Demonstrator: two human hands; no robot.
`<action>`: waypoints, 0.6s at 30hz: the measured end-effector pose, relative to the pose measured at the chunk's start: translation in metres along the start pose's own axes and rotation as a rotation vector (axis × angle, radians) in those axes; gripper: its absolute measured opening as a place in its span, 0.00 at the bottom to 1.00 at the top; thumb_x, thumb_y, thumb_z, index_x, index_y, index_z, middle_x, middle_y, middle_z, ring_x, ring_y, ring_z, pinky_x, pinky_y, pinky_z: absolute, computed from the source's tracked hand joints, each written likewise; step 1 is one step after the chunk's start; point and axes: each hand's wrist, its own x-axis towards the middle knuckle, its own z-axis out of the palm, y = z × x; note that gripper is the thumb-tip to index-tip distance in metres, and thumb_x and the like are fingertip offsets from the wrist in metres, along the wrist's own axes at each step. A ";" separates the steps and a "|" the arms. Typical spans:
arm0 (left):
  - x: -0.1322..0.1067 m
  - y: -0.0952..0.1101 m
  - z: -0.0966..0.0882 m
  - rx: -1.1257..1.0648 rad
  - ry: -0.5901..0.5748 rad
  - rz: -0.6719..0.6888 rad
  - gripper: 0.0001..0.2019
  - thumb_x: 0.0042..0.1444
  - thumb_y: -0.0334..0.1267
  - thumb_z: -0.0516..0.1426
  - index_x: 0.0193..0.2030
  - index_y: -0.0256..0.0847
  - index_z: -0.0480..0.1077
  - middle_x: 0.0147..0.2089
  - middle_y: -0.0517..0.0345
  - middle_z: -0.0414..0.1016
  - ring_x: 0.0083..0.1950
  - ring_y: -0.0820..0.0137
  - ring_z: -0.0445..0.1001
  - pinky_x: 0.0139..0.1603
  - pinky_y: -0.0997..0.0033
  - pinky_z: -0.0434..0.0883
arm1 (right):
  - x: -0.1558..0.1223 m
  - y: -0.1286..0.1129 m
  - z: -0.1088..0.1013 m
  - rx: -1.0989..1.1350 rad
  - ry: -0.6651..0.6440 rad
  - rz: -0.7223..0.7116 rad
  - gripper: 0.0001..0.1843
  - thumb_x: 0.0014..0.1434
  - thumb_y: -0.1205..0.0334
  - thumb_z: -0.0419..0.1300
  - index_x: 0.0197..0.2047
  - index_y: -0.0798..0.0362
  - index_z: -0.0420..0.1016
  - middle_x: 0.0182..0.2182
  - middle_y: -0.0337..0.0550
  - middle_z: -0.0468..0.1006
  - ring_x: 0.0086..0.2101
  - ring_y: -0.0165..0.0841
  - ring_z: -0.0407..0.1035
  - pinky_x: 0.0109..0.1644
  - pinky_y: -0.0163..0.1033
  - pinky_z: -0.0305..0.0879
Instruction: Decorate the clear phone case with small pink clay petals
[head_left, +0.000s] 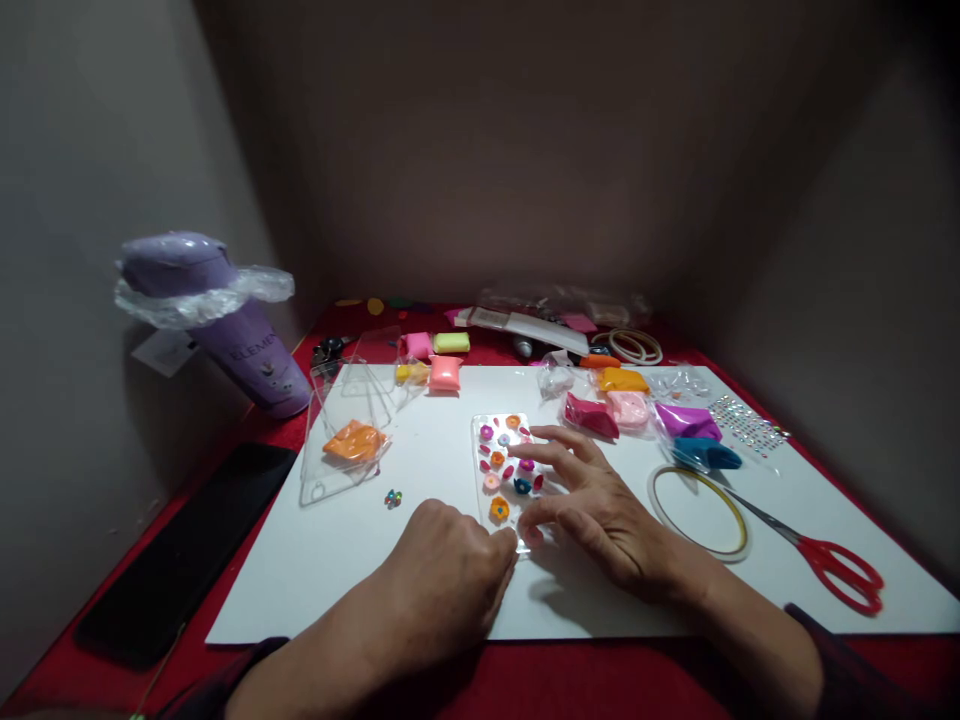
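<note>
A clear rectangular plastic panel (486, 505) lies on the white board, covered with small clay flowers and petals in orange, pink, blue and magenta. My left hand (454, 565) is closed in a fist by the panel's lower edge, its thumb side near the corner. Whatever those fingers hold, if anything, is hidden. Over the panel's right side my right hand (592, 500) is spread, fingers apart above the flowers; whether the fingertips touch them I cannot tell. An orange flower (500, 509) with a blue centre sits near the panel's lower left. Small shiny gems (393, 497) lie left of it.
Clear panels with an orange clay packet (355, 441) lie left. Beyond are pink and yellow packets (445, 373); at right, more clay packets (626, 408), a gem sheet (746, 424), a tape roll (739, 515) and red scissors (840, 575). A phone (187, 550) and purple tumbler (247, 350) stand left.
</note>
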 end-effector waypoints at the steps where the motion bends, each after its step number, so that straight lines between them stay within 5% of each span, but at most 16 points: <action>1: 0.000 0.000 0.001 0.001 -0.006 0.001 0.06 0.57 0.31 0.50 0.31 0.43 0.66 0.20 0.64 0.69 0.17 0.72 0.53 0.22 0.64 0.40 | 0.000 0.000 0.000 -0.002 -0.001 -0.001 0.32 0.70 0.47 0.35 0.37 0.45 0.80 0.62 0.39 0.62 0.64 0.45 0.44 0.64 0.56 0.46; 18: 0.003 0.001 -0.004 -0.046 -0.095 -0.054 0.06 0.54 0.30 0.51 0.32 0.43 0.68 0.21 0.63 0.72 0.17 0.72 0.51 0.21 0.65 0.40 | -0.001 -0.002 -0.001 -0.045 -0.038 -0.019 0.26 0.69 0.54 0.39 0.39 0.45 0.80 0.63 0.39 0.61 0.64 0.44 0.44 0.63 0.55 0.48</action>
